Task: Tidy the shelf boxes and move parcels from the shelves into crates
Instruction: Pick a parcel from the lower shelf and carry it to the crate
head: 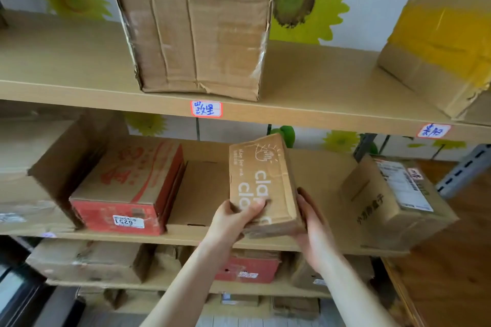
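- Far left of my fingers, a big open carton point(39, 167) lies on its side on the middle shelf point(186, 240), with the red box point(125, 188) tucked against it.
- Just left of my left hand, a flat brown box point(199, 191) lies beside the red box, looking fairly squared up.
- My left hand point(233, 218) grips the parcel point(263, 183) at its near left corner: thumb on the printed face, the other fingers hidden underneath, so closed on it.
- The parcel is tilted up, its far end raised over the middle shelf. Whether its near end rests on the shelf edge I cannot tell.
- My right hand point(313, 228) lies flat along the parcel's right side, fingers extended and pressing in, so it helps hold it without wrapping round.
- Above my hands, a battered box point(196, 37) stands on the upper shelf point(318, 111).
- Right of my right hand, a labelled box point(396, 199) sits askew on the middle shelf; up and right, a yellow-taped box point(438, 45) overhangs the upper shelf.
- Progress, as I judge it: early. One parcel is in hand, no crate is in view, and many boxes remain on every shelf, the lower ones included.
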A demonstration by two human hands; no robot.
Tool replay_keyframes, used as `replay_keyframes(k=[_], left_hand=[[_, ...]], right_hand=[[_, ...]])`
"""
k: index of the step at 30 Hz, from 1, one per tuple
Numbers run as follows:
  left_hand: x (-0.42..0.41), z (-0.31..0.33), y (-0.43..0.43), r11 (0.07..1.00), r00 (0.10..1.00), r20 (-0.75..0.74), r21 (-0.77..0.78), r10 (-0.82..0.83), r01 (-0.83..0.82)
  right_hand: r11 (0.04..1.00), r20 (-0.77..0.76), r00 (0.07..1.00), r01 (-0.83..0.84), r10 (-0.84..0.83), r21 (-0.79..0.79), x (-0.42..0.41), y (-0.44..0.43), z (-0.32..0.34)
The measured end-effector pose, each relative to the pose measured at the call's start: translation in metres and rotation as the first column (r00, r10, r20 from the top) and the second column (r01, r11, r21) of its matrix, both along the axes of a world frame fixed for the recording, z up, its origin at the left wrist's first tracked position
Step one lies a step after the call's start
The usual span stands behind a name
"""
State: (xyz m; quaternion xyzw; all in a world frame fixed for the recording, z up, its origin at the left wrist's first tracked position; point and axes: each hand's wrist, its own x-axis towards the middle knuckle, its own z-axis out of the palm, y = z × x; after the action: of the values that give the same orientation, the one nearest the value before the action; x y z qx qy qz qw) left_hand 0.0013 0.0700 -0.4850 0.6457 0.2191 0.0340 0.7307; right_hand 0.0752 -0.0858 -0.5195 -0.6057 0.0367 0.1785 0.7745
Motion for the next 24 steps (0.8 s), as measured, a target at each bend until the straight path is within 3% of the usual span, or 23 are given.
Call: replay_keyframes(k=[3, 6, 13, 15, 18, 20, 24], left_hand=[[-0.008, -0.006, 0.006, 0.995, 0.991, 0.099, -0.036, -0.094, 0.098], [-0.017, -0.008, 0.013, 0.984, 0.966, 0.194, 0.003, -0.173, 0.176], [-0.015, -0.018, 0.027, 0.998, 0.985, 0.164, 0.019, -0.058, 0.055], [-0.016, -0.018, 0.030, 0.999, 0.984, 0.171, -0.004, -0.053, 0.054], [-0.017, -0.010, 0.023, 0.996, 0.982, 0.171, -0.036, -0.076, 0.084], [-0.020, -0.007, 0.013, 0.989, 0.979, 0.151, -0.018, -0.140, 0.144], [-0.031, -0.013, -0.024, 0.939, 0.937, 0.075, -0.014, -0.342, 0.344]], right_hand=[[0.996, -0.018, 1.000, -0.025, 0.024, -0.090, 0.002, -0.013, 0.009], [0.990, -0.118, 0.985, -0.132, 0.126, -0.041, 0.003, -0.022, 0.017], [0.988, -0.123, 0.980, -0.157, 0.155, -0.004, -0.009, -0.005, 0.001], [0.994, -0.124, 0.986, -0.114, 0.113, 0.001, -0.011, 0.003, 0.001], [0.987, 0.041, 0.999, -0.017, 0.024, -0.160, -0.017, 0.009, 0.003], [0.981, 0.108, 0.993, 0.074, -0.055, -0.181, -0.030, 0.003, 0.006], [0.945, -0.048, 0.944, 0.324, -0.326, -0.046, -0.073, -0.040, 0.002]])
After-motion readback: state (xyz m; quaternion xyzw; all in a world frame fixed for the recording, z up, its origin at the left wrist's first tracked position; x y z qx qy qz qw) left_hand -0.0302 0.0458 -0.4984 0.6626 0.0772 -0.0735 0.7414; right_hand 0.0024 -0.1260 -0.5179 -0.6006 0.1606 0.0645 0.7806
